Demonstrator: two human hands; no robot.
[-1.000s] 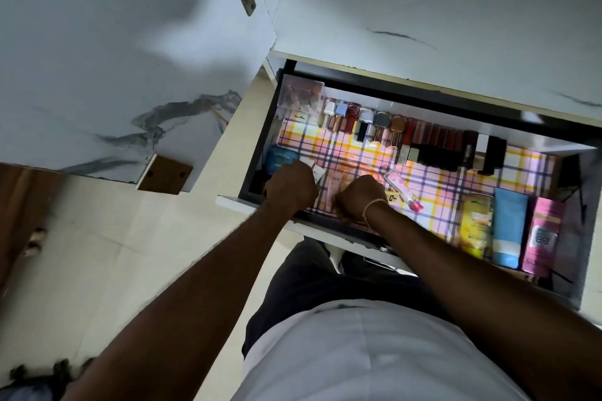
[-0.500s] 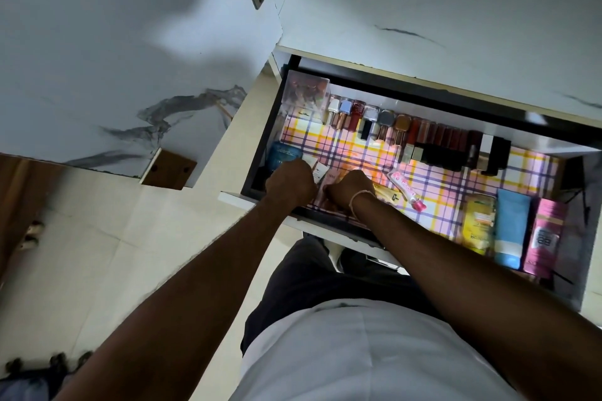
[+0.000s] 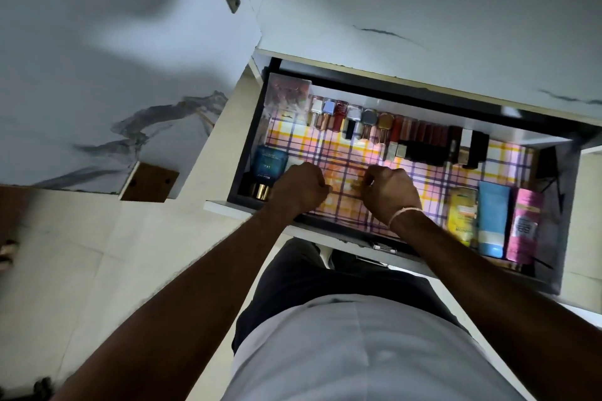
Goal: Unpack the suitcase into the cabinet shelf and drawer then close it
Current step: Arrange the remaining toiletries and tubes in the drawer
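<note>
The drawer (image 3: pixel 404 238) stands pulled out under the pale marbled cabinet front, lined with a pink, yellow and purple checked sheet (image 3: pixel 355 153). Along its far wall runs a row of nail polish bottles (image 3: pixel 345 119) and lipsticks (image 3: pixel 423 140), with a clear plastic box (image 3: pixel 290 91) in the far left corner. A blue perfume bottle (image 3: pixel 268 171) lies at the left end, just beside the left hand (image 3: pixel 301 187). At the right end a yellow tube (image 3: pixel 461 216), a blue tube (image 3: pixel 492 218) and a pink tube (image 3: pixel 524 225) lie side by side.

Both hands are down in the near middle of the drawer, knuckles up. The left hand's fingers are curled under, and I cannot tell whether they grip anything. The right hand (image 3: pixel 389 194) is curled too, and a small yellowish thing seems to be pinched at its fingertips, though it is too blurred to name. The suitcase is nowhere in sight from here.

To my eye this is the drawer-filling step, with small cosmetics being set down or straightened on the lining. The drawer looks well stocked. The next move would call for letting go cleanly, lifting both hands clear of the rows without knocking the bottles over, then either fetching more or pushing the drawer shut.
</note>
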